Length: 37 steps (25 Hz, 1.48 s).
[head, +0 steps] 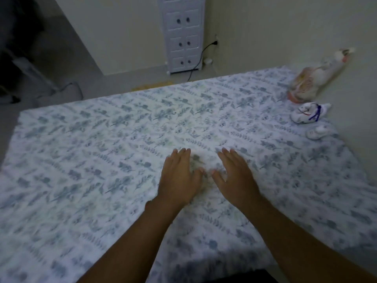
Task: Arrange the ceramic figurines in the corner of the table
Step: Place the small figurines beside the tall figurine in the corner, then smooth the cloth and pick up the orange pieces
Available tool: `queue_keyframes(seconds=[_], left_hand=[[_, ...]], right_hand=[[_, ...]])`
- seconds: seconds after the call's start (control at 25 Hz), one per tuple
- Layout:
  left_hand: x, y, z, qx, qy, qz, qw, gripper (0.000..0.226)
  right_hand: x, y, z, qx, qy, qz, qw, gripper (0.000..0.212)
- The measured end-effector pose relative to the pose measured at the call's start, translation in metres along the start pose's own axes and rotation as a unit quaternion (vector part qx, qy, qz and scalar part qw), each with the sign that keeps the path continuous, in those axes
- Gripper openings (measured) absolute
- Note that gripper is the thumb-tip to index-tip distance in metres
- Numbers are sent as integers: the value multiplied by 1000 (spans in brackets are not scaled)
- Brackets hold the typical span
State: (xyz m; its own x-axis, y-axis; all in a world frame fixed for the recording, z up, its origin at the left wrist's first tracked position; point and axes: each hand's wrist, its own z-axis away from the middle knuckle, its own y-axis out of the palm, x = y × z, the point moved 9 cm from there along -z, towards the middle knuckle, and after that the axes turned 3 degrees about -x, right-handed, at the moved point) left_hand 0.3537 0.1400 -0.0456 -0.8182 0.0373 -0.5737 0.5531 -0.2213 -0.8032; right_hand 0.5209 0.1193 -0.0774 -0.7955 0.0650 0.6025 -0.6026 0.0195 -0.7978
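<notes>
I see both hands, left hand (179, 176) and right hand (234, 176), flat, spread, empty on the tablecloth (102, 150); three figurines (306, 114) sit lined up far right of them, task looks nearly done.

Left hand (179, 178), right hand (234, 176): bare, no rings; forearms bare, no sleeves, no watch.

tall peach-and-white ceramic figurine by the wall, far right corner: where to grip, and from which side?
Probably grip the tall peach-and-white ceramic figurine around its wide lower body, not the thin upper end, which sits close to the wall. Come from the open table side, with the right hand: the wall blocks its far side. A smaller white figurine with blue markings stands just nearer.
</notes>
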Motion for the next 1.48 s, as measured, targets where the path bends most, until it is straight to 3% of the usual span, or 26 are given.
queue_keyframes(seconds=[0.32,0.44,0.52,0.68,0.96,1.12,1.32,1.48], left_hand=[[112,-11,89,19,-50,68,996,85],[137,-8,91,-7,-92,146,985,66],[144,-11,90,-26,-111,172,978,47],[137,-11,82,-44,-114,204,971,24],[18,32,35,-13,29,231,972,30],[-87,91,-3,38,89,215,972,23],[-220,179,-54,86,175,198,961,28],[-301,249,-86,116,229,183,949,32]], right_hand=[[84,104,61,138,-67,-5,988,77],[88,123,59,146,-5,-55,988,58],[93,122,58,111,2,-65,992,38],[79,97,65,56,69,-106,990,24],[-15,2,67,-65,148,-145,976,26],[-106,-79,65,-155,215,-160,951,34],[-228,-171,62,-257,268,-128,920,21],[-310,-207,62,-294,317,-119,894,16]])
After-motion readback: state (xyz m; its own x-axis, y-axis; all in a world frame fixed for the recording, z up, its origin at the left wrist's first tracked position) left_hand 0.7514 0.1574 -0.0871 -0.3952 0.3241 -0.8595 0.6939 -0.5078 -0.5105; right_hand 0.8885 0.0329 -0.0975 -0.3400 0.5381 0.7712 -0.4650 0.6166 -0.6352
